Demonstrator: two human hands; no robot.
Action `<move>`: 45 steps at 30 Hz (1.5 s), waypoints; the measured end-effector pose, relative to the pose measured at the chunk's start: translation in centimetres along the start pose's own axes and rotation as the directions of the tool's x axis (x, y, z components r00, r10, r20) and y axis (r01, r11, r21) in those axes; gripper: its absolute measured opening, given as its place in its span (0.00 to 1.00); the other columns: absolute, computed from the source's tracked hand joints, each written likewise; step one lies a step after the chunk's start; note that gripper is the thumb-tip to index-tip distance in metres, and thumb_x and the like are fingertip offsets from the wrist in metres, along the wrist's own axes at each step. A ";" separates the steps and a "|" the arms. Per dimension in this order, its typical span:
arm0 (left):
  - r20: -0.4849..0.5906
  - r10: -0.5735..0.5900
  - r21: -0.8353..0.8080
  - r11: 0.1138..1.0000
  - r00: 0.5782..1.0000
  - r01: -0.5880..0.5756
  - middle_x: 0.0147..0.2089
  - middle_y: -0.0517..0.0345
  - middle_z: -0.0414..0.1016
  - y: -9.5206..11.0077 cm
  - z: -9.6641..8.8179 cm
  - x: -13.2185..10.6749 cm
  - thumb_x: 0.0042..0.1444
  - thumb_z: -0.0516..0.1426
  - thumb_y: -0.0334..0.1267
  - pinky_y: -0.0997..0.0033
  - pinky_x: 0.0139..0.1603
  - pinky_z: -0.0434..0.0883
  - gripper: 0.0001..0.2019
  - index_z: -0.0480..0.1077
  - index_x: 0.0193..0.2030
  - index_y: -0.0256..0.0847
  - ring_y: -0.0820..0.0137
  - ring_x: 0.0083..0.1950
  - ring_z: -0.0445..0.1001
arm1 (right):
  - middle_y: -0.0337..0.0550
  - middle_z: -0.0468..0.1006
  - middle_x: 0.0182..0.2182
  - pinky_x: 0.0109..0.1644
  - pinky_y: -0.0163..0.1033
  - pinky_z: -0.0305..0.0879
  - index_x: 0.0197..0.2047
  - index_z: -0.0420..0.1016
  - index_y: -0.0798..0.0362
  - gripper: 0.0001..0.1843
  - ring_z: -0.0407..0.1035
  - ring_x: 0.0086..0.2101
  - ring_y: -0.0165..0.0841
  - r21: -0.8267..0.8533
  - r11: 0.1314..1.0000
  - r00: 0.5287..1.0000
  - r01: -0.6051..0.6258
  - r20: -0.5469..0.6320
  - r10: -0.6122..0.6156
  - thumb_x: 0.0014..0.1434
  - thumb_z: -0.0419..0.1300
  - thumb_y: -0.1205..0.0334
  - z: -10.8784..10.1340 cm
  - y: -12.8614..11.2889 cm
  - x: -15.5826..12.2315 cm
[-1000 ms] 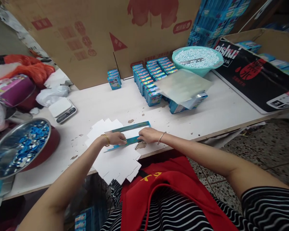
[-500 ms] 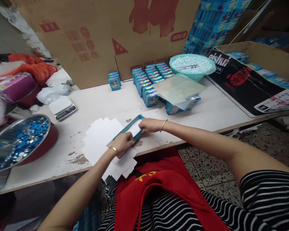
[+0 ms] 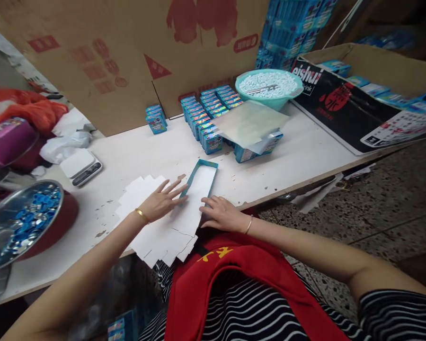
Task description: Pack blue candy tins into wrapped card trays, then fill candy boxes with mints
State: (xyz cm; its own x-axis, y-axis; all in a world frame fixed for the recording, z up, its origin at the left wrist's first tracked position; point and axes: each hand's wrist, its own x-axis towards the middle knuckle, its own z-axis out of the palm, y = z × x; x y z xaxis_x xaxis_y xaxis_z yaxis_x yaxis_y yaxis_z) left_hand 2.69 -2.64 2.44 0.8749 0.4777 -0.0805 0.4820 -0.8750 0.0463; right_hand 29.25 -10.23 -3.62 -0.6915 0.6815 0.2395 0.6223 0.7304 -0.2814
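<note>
A long, shallow cardboard tray [image 3: 204, 176] with blue walls and a white inside lies on the table; its far end is folded upright, while its near end is flat or hidden by the hands. My left hand [image 3: 163, 201] hovers at the tray's left side, fingers spread, holding nothing. At the tray's near right edge is my right hand [image 3: 222, 213], palm down with fingers stretched out along the edge. Under and left of the tray, flat white card blanks [image 3: 138, 194] are fanned out to the table's front edge.
Small blue boxes [image 3: 211, 142] stand in rows behind the tray, partly beneath a translucent sheet [image 3: 252, 124]. A turquoise bowl [image 3: 270, 102] holds pale pieces. To the left are a kitchen scale [image 3: 81, 166] and a metal bowl [image 3: 58, 208] of blue and silver items. A large carton [image 3: 120, 109] stands behind.
Both hands have let go of the tray's walls. My left hand has lifted and spread its fingers; my right hand has drawn back toward me. The view has shifted slightly.
</note>
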 end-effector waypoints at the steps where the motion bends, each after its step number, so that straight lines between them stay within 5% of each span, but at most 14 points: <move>1: 0.031 0.042 -0.026 0.999 0.999 -0.041 0.69 0.58 0.56 0.1 0.4 0.0 0.57 0.54 0.29 0.46 0.69 0.45 0.22 0.66 0.58 0.52 0.60 0.72 0.46 | 0.54 0.71 0.45 0.42 0.44 0.62 0.44 0.71 0.56 0.26 0.63 0.41 0.40 0.012 1.000 1.000 -0.005 -0.015 0.005 0.59 0.54 0.40 0.3 0.2 -0.1; 6: -0.007 0.108 -0.155 0.982 0.994 -0.107 0.60 0.57 0.69 3.0 2.7 1.8 0.60 0.54 0.38 0.46 0.67 0.52 0.14 0.71 0.52 0.48 0.59 0.69 0.54 | 0.49 0.71 0.37 0.42 0.42 0.62 0.35 0.69 0.55 0.18 0.62 0.39 0.37 0.124 0.992 0.996 0.037 -0.090 -0.026 0.64 0.51 0.48 -0.1 2.9 -1.7; 11: -0.173 -0.089 -0.214 0.975 0.981 0.051 0.46 0.55 0.77 6.0 4.1 3.7 0.59 0.53 0.39 0.38 0.64 0.52 0.08 0.73 0.41 0.43 0.51 0.65 0.58 | 0.48 0.72 0.33 0.41 0.42 0.64 0.38 0.69 0.55 0.10 0.63 0.37 0.36 0.107 0.993 0.988 0.054 -0.150 -0.037 0.66 0.49 0.62 0.6 4.4 -2.9; 15: -0.243 -0.207 -0.274 0.952 0.948 0.138 0.34 0.55 0.74 7.6 4.7 4.5 0.59 0.52 0.35 0.40 0.63 0.57 0.07 0.71 0.34 0.41 0.55 0.60 0.64 | 0.55 0.71 0.48 0.50 0.48 0.65 0.48 0.69 0.56 0.14 0.63 0.47 0.39 0.070 0.990 0.987 0.120 -0.119 -0.111 0.62 0.47 0.72 1.0 4.9 -4.5; 18: -0.286 -0.209 -0.322 0.940 0.935 0.111 0.29 0.57 0.71 8.2 5.1 5.1 0.59 0.51 0.32 0.47 0.66 0.58 0.10 0.70 0.29 0.41 0.62 0.54 0.69 | 0.59 0.56 0.63 0.59 0.53 0.60 0.64 0.54 0.59 0.30 0.54 0.60 0.42 0.116 0.978 0.984 0.176 -0.023 -0.174 0.58 0.51 0.70 0.7 5.1 -6.3; 20: -0.318 -0.221 -0.375 0.922 0.922 0.092 0.33 0.56 0.73 8.2 5.6 5.4 0.59 0.52 0.32 0.48 0.67 0.58 0.10 0.70 0.29 0.41 0.63 0.57 0.68 | 0.59 0.50 0.66 0.60 0.55 0.58 0.67 0.47 0.60 0.36 0.48 0.63 0.44 0.126 0.978 0.986 0.164 0.001 -0.166 0.58 0.54 0.65 0.9 5.1 -7.0; 22: -0.344 -0.262 -0.451 0.888 0.902 0.085 0.48 0.50 0.73 8.1 6.2 5.4 0.60 0.52 0.34 0.48 0.66 0.59 0.09 0.71 0.30 0.39 0.60 0.65 0.61 | 0.58 0.53 0.65 0.60 0.55 0.59 0.67 0.49 0.59 0.33 0.50 0.62 0.44 0.127 0.985 0.992 0.112 -0.070 -0.104 0.60 0.53 0.63 1.5 4.9 -7.0; 24: -0.348 -0.320 -0.546 0.833 0.881 0.087 0.64 0.45 0.61 8.0 6.6 5.1 0.61 0.52 0.38 0.49 0.66 0.59 0.09 0.72 0.37 0.38 0.58 0.70 0.51 | 0.57 0.60 0.63 0.58 0.54 0.61 0.64 0.56 0.57 0.26 0.56 0.60 0.41 0.170 0.984 0.984 0.055 -0.177 -0.024 0.63 0.50 0.64 2.1 4.4 -6.3; 27: -0.307 -0.488 -0.711 0.688 0.817 0.144 0.73 0.47 0.42 8.3 6.8 4.6 0.64 0.47 0.42 0.50 0.68 0.54 0.20 0.60 0.62 0.45 0.60 0.72 0.43 | 0.53 0.71 0.55 0.55 0.52 0.64 0.55 0.67 0.54 0.17 0.65 0.52 0.38 0.314 0.949 0.948 -0.028 -0.291 0.125 0.66 0.47 0.65 2.4 3.6 -4.7; 30: -0.198 -0.650 -0.852 0.484 0.734 0.198 0.74 0.52 0.30 9.4 6.9 4.7 0.63 0.49 0.46 0.52 0.67 0.56 0.33 0.36 0.70 0.53 0.61 0.73 0.39 | 0.49 0.77 0.45 0.51 0.49 0.66 0.48 0.72 0.52 0.14 0.68 0.45 0.36 0.436 0.893 0.907 -0.116 -0.321 0.274 0.67 0.47 0.63 2.0 2.9 -3.1; 33: -0.091 -0.747 -0.931 0.299 0.659 0.210 0.74 0.50 0.33 10.7 7.7 5.7 0.59 0.54 0.47 0.54 0.65 0.61 0.40 0.31 0.70 0.54 0.59 0.72 0.43 | 0.49 0.76 0.43 0.51 0.47 0.67 0.55 0.67 0.52 0.16 0.68 0.44 0.37 0.501 0.844 0.864 -0.192 -0.322 0.388 0.67 0.47 0.61 1.9 2.6 -2.0; 37: -0.047 -0.849 -0.963 0.180 0.527 0.203 0.71 0.43 0.48 11.4 8.8 7.3 0.59 0.54 0.44 0.54 0.64 0.62 0.36 0.40 0.69 0.47 0.59 0.68 0.56 | 0.53 0.69 0.50 0.54 0.46 0.66 0.60 0.60 0.53 0.19 0.65 0.50 0.37 0.489 0.838 0.821 -0.241 -0.359 0.445 0.68 0.46 0.60 2.5 2.7 -1.6; 42: -0.066 -0.862 -0.941 0.222 0.503 0.257 0.62 0.41 0.60 10.8 8.2 7.5 0.56 0.57 0.43 0.56 0.55 0.71 0.37 0.42 0.68 0.43 0.61 0.57 0.69 | 0.58 0.63 0.55 0.55 0.53 0.65 0.57 0.65 0.55 0.21 0.61 0.53 0.45 0.251 0.947 0.927 -0.201 -0.265 0.267 0.63 0.55 0.56 2.9 3.1 -2.0; 45: -0.225 -0.809 -0.785 0.480 0.542 0.391 0.60 0.39 0.61 10.8 6.6 6.7 0.57 0.56 0.44 0.53 0.54 0.69 0.33 0.47 0.67 0.41 0.58 0.58 0.66 | 0.57 0.65 0.52 0.51 0.51 0.67 0.51 0.70 0.54 0.14 0.63 0.49 0.42 0.174 0.959 0.932 -0.224 -0.250 0.263 0.64 0.52 0.62 3.1 3.3 -1.9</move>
State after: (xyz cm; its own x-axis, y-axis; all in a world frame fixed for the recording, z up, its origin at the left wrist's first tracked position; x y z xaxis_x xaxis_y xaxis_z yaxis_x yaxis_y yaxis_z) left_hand 13.39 -9.44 -4.19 0.0954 0.9851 0.1430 0.6113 -0.1713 0.7726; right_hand 31.48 -9.24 -7.86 -0.3889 0.8385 0.3817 0.6877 0.5399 -0.4854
